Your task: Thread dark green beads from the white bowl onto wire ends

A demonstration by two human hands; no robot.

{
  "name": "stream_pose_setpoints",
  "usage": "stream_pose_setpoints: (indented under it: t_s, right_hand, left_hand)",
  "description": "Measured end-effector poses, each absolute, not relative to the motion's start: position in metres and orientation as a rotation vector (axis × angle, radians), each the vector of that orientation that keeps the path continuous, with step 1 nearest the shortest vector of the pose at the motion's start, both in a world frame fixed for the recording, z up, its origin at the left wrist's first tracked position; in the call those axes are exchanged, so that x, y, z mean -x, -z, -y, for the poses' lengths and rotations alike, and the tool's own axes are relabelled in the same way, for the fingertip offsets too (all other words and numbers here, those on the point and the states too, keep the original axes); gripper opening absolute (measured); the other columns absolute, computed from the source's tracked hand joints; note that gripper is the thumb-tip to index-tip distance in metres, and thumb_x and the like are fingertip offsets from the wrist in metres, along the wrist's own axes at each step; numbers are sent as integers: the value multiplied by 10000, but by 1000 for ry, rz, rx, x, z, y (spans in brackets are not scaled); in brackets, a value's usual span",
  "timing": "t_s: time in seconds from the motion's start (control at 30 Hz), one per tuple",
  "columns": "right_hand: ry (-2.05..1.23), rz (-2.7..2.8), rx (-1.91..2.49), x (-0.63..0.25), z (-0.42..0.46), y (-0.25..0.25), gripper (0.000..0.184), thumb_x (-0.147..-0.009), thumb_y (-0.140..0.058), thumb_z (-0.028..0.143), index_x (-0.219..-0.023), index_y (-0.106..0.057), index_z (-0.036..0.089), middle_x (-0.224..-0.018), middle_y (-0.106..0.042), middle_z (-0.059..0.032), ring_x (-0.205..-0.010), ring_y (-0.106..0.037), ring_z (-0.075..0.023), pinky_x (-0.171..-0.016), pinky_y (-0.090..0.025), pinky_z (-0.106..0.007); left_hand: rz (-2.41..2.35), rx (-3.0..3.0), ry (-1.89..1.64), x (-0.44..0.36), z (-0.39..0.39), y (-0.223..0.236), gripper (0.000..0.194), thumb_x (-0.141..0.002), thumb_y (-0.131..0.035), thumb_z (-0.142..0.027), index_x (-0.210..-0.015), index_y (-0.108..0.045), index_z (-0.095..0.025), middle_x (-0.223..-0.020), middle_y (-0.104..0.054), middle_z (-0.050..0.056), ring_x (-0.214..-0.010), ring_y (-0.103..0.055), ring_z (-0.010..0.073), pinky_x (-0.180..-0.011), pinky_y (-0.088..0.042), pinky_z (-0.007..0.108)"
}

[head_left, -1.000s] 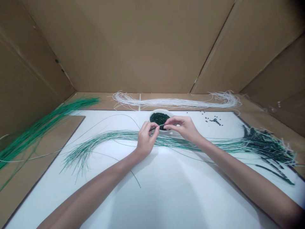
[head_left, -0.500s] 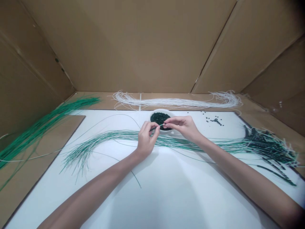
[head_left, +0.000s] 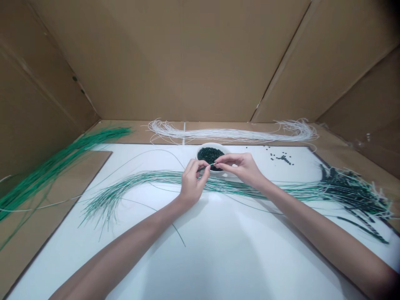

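Over the front rim of a white bowl (head_left: 225,151), both hands meet. My left hand (head_left: 191,185) is closed in a pinch on a thin strand (head_left: 212,164), with a dark threaded length showing between its fingers. The strand's pale tip points right, to the fingertips of my right hand (head_left: 243,167). That hand is pinched closed too; whatever small thing sits in it is hidden. Dark green beads (head_left: 206,154) fill the bowl. Below the hands, a long bundle of green and white strands (head_left: 150,177) runs across the white board (head_left: 200,258).
Beaded strand ends (head_left: 350,187) lie at the right. Loose dark beads (head_left: 283,158) are scattered right of the bowl. White strands (head_left: 228,134) stretch along the back, green strands (head_left: 71,158) along the left. Cardboard walls (head_left: 187,62) enclose the table.
Almost nothing differs. The right fingertips have shifted very slightly around the strand's tip; my left hand stays in place.
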State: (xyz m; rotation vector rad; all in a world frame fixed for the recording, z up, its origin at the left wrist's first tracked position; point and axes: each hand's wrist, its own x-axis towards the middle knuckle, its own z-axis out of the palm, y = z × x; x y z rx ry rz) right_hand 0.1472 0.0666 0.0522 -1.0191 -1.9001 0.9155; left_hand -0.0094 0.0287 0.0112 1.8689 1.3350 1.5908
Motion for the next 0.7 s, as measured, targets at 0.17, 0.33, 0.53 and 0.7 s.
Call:
stream_pose_setpoints:
  t_s: [0.17, 0.33, 0.53, 0.7]
  right_hand:
    - [-871, 1909, 1013, -147, -66, -53, 225, -667, -621, 351, -745, -670, 145, -739, -675, -58, -606, -606, -149, -550, -498, -253]
    - [-885, 1886, 1018, -147, -66, -52, 232, -663, -626, 353, -746, -667, 140, -735, -670, -57, -594, -600, -144, -534, -492, -247]
    - [-896, 1886, 1015, -148, -67, -51, 233, -667, -623, 347, -760, -668, 138, -751, -672, -63, -610, -604, -150, -540, -490, -249]
    - [-868, 1899, 1013, -148, -67, -51, 246, -667, -618, 365, -759, -674, 144, -752, -671, -62, -618, -603, -153, -538, -488, -250]
  left_hand:
    - [-1342, -1880, -1587, 10, -29, -12, 44, -798, -493, -192, -789, -530, -171, -744, -513, 12, -628, -476, 84, -526, -361, 188]
    - [-1345, -1879, -1581, 10, -28, -13, 47, -798, -493, -191, -789, -533, -170, -743, -515, 12, -628, -478, 84, -528, -361, 188]
    - [-1344, -1880, -1575, 9, -28, -13, 49, -798, -493, -192, -784, -534, -169, -743, -517, 13, -626, -476, 84, -526, -359, 189]
    - [-1351, -1892, -1575, 10, -29, -13, 51, -797, -493, -196, -784, -535, -171, -737, -515, 11, -622, -474, 86, -529, -360, 193]
